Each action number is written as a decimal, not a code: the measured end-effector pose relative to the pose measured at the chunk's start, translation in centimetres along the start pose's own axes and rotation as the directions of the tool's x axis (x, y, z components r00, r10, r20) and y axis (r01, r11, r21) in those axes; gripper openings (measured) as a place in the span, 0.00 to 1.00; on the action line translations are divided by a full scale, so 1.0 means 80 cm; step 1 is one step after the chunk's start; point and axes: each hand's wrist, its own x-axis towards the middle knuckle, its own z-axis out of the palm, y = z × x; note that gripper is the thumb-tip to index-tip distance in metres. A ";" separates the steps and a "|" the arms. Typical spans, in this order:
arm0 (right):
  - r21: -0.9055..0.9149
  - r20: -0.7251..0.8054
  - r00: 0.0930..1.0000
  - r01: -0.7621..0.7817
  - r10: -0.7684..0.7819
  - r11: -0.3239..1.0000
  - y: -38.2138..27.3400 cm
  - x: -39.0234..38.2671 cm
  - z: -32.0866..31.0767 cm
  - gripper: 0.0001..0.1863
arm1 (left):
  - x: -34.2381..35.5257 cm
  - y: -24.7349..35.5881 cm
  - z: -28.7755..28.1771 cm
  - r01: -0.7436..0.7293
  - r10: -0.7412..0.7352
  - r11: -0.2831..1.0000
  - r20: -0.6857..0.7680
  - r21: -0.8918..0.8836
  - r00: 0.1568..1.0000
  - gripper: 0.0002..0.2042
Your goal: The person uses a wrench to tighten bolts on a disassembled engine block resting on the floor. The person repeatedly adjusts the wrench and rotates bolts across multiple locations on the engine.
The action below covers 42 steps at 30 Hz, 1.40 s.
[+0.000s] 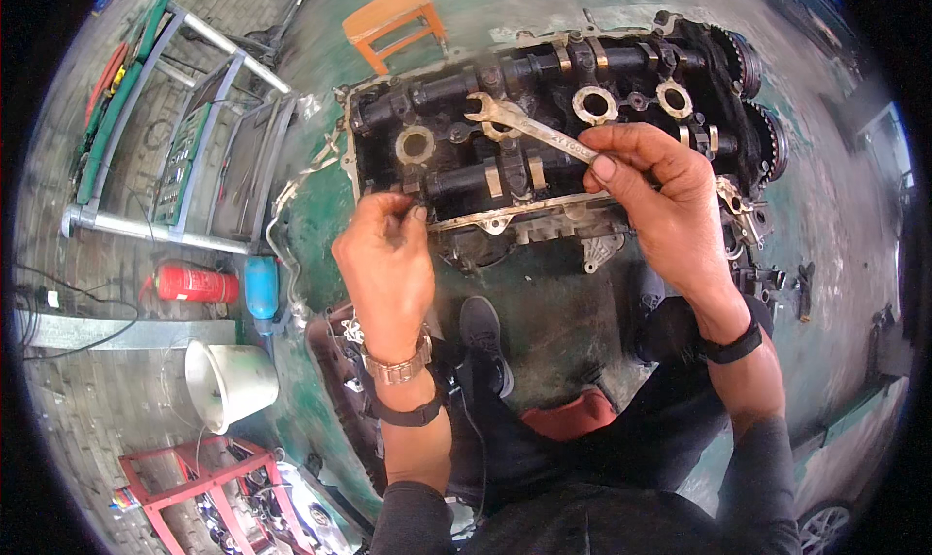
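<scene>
A dark, oily engine cylinder head (449, 183) with two camshafts, bright round openings and toothed gears at its right end lies crosswise in front of me. My right hand (652, 188) grips a steel open-end wrench (529, 125) by one end, its open jaw pointing up-left over the middle of the head. My left hand (386, 269) is closed, fingertips pinched at the near left edge of the head beside a bolt; whatever is between them is too small or hidden to name.
An orange stool (381, 16) stands behind the head. Left are a metal rack (165, 225) with a socket set, a red extinguisher (199, 283), a blue container (260, 289), a white bucket (240, 390) and a red frame stand (189, 472). A red seat (568, 414) is between my legs.
</scene>
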 end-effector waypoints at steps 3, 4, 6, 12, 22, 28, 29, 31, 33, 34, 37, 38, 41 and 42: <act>-0.017 0.004 1.000 0.008 -0.008 1.000 0.001 0.001 0.001 0.11 | -0.004 0.004 0.005 0.012 -0.012 1.000 -0.035 -0.007 0.999 0.06; -0.012 0.005 1.000 -0.002 0.002 1.000 0.001 0.001 0.001 0.11 | -0.004 0.004 0.007 -0.007 0.006 1.000 -0.057 -0.026 0.998 0.06; -0.022 0.023 1.000 -0.002 0.002 1.000 0.001 0.000 0.002 0.10 | -0.004 0.003 0.013 0.009 -0.017 0.995 -0.076 -0.100 0.997 0.05; -0.016 0.053 0.997 -0.061 0.062 0.998 0.001 -0.005 0.010 0.10 | -0.006 0.006 0.015 0.005 -0.013 0.997 -0.100 -0.079 0.995 0.05; -0.052 0.163 0.981 -0.099 0.106 0.994 0.012 -0.015 0.028 0.10 | 0.000 -0.004 0.011 0.043 -0.049 0.995 -0.063 -0.094 0.997 0.06; -0.006 0.202 0.976 -0.078 0.078 0.997 0.018 -0.018 0.050 0.12 | 0.011 -0.017 0.008 -0.023 0.001 0.932 -0.062 -0.360 0.998 0.12; -0.012 0.211 0.974 -0.080 0.081 0.997 0.018 -0.017 0.052 0.12 | 0.012 -0.018 0.008 0.022 -0.032 0.931 -0.021 -0.365 0.999 0.13; -0.030 0.223 0.970 -0.090 0.095 0.995 0.017 -0.017 0.054 0.12 | 0.014 -0.020 0.008 0.085 -0.065 0.892 0.060 -0.444 0.996 0.15; -0.057 0.232 0.966 -0.107 0.117 0.993 0.015 -0.017 0.056 0.12 | 0.014 -0.022 0.008 0.112 -0.081 0.886 0.087 -0.451 0.993 0.13; -0.052 0.236 0.960 -0.141 0.149 0.989 0.014 -0.017 0.056 0.13 | 0.013 -0.023 0.008 0.140 -0.102 0.877 0.107 -0.460 0.989 0.13; -0.021 0.245 0.946 -0.212 0.211 0.977 0.010 -0.017 0.060 0.13 | 0.012 -0.024 0.009 0.134 -0.102 0.883 0.094 -0.451 0.990 0.11; -0.002 0.245 0.947 -0.216 0.209 0.976 0.009 -0.016 0.062 0.13 | 0.012 -0.025 0.008 0.120 -0.089 0.888 0.090 -0.444 0.992 0.11; 0.018 0.268 0.928 -0.275 0.260 0.961 0.002 -0.017 0.065 0.14 | 0.013 -0.028 0.008 0.112 -0.080 0.887 0.090 -0.448 0.993 0.10; 0.018 0.280 0.917 -0.302 0.285 0.953 -0.001 -0.018 0.065 0.14 | 0.014 -0.029 0.009 0.132 -0.098 0.874 0.097 -0.467 0.990 0.10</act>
